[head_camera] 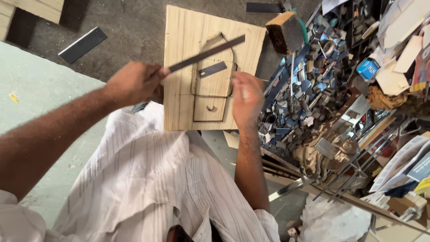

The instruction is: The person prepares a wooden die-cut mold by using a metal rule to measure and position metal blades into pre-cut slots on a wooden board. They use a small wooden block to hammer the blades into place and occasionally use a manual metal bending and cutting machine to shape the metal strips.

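Hands first, left to right: my left hand (134,83) is closed in a fist round one end of a long flat metal strip (207,54), which slants up and to the right across the wooden board (188,40); my right hand (246,96) lies at the board's right edge, fingers together and curled down over it, gripping nothing else that I can see. Board rests partly over my lap, above the grey floor (134,27); on it, a bent metal outline with an arched top (215,40); a short flat metal piece (212,69) lies inside the arch, just below the strip.

Judgement on technique: keep the right hand firmly on the board so it cannot slide; hold the strip flat and steady against the arch, wrist firm, so the two shapes can be compared cleanly.

Containers: to the right, a heap of small metal offcuts (304,85), blue-grey and silver; whether a tray or box holds them I cannot tell. Further right, cardboard scraps (394,76) and metal rods (358,166), loosely piled.
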